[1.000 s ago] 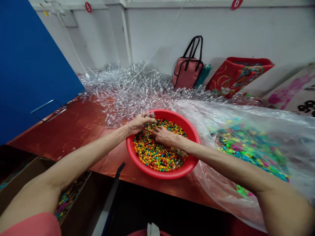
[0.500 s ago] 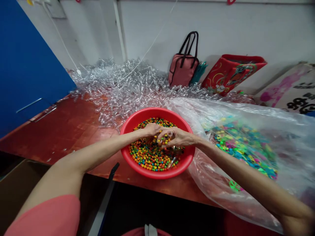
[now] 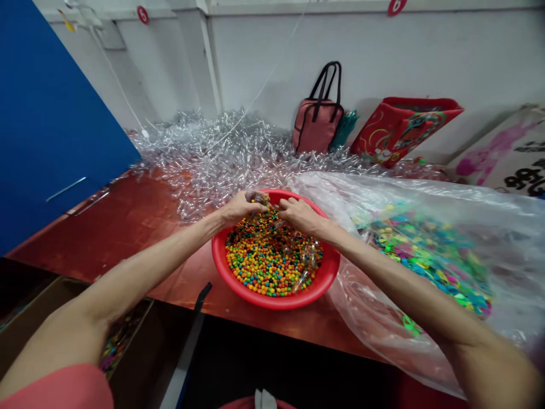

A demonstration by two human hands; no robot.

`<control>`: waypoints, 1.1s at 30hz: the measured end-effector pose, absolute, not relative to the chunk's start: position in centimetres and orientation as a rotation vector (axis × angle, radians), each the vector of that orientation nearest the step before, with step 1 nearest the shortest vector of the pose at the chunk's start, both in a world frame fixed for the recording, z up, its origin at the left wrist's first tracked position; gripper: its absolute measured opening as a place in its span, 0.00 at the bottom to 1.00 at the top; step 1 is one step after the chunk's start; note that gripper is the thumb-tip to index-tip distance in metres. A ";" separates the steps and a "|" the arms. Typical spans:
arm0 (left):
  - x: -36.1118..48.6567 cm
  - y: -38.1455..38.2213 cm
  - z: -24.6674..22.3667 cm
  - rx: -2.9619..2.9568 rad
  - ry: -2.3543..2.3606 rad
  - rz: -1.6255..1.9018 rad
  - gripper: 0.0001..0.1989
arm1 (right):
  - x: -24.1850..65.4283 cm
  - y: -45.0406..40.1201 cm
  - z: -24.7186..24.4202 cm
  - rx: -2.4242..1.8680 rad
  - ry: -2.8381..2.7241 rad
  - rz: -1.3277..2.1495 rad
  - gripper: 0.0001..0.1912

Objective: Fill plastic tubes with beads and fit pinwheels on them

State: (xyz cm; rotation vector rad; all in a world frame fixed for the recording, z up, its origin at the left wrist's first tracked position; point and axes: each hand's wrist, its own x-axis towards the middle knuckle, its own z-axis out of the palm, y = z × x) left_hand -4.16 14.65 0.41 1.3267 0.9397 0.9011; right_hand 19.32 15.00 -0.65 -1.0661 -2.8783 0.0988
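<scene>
A red plastic tub (image 3: 276, 304) full of small multicoloured candy-like balls (image 3: 261, 272) stands at the table's front. Over its far left rim my left hand (image 3: 242, 208) is closed around clear plastic tubes (image 3: 258, 199) with some coloured balls showing in them. Just right of it, above the balls, my right hand (image 3: 300, 217) has its fingers curled and pinched together; whatever sits in them is too small or hidden to name. A few clear tubes (image 3: 310, 255) lie on the balls at the tub's right side.
Behind the tub spreads a heap of empty clear tubes (image 3: 230, 142). A large clear bag (image 3: 340, 193) of bright plastic pieces (image 3: 434, 255) lies to the right. A pink bag (image 3: 317, 125) and a red box (image 3: 395, 130) stand against the wall. Below left is an open carton (image 3: 136, 335).
My hands have moved apart and toward the tub's far side, the left one to the far left rim. The right hand's fingers, spread around tubes before, are now curled. The view has shifted slightly.
</scene>
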 end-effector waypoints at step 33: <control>2.9 17.7 -6.6 1.642 1.393 0.904 0.11 | 24.8 12.3 -1.5 -1.056 -1.550 1.519 0.21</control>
